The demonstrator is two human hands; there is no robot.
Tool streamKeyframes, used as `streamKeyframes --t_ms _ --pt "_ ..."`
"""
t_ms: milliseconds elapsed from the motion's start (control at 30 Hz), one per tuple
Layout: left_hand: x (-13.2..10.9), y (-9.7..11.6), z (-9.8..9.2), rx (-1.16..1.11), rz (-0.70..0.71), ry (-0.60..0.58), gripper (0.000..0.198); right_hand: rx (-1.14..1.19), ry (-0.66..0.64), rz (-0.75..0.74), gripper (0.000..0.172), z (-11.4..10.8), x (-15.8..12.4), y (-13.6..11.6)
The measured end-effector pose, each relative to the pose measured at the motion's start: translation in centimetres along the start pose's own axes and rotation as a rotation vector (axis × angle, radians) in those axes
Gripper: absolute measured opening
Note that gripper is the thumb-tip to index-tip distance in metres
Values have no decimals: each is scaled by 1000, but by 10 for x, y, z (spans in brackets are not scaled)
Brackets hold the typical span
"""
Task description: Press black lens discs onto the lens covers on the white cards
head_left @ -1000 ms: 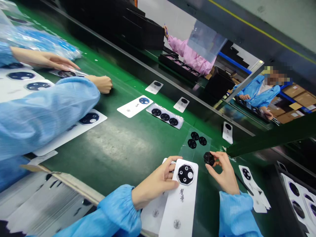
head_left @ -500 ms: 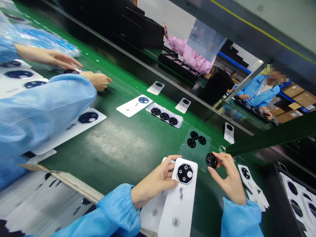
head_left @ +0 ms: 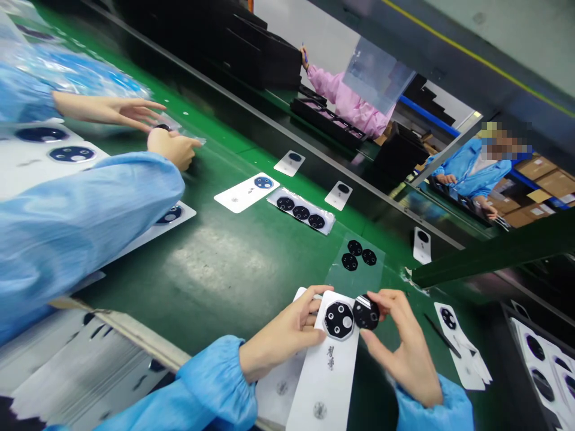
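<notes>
My left hand [head_left: 290, 335] grips the left edge of a white phone back panel [head_left: 320, 383], tilted up from the table. Near its top is a black octagonal camera area with several round holes. A second white panel [head_left: 279, 386] lies partly hidden beneath it. Between thumb and fingers, my right hand [head_left: 402, 347] holds a black octagonal lens cover [head_left: 366, 312] by its edge, right beside the panel's camera area. Past my hands, several more black lens covers [head_left: 349, 261] lie on a clear film sheet [head_left: 339, 278].
A co-worker's hands [head_left: 173, 146] work at the left, the sleeve [head_left: 90, 209] reaching across panels. A strip of lens covers [head_left: 300, 212] and a white panel [head_left: 246, 193] lie mid-table. Tweezers [head_left: 442, 336] and panels stand right, by a dark tray [head_left: 503, 359]. A green post [head_left: 489, 248] slants across; small panels line the conveyor.
My right hand has moved left, bringing the lens cover from beside the film to the panel's camera area. My left hand stays on the panel. The co-worker's hands have shifted slightly right.
</notes>
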State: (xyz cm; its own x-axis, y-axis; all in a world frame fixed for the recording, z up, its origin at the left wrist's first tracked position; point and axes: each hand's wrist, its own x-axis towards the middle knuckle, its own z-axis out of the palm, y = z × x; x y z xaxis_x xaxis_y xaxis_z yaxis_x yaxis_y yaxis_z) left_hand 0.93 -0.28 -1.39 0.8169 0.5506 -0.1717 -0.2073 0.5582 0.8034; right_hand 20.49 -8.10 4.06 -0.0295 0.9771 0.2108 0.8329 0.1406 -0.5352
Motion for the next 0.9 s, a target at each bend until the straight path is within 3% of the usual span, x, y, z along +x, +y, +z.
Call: streamKeyframes --t_ms 167,900 --pt "-2 0 2 53 27 -8 61 -11 -120 -48 37 16 -4 -15" --pt "-3 1 3 69 46 -29 60 -63 -159 -71 39 21 -1 -15"
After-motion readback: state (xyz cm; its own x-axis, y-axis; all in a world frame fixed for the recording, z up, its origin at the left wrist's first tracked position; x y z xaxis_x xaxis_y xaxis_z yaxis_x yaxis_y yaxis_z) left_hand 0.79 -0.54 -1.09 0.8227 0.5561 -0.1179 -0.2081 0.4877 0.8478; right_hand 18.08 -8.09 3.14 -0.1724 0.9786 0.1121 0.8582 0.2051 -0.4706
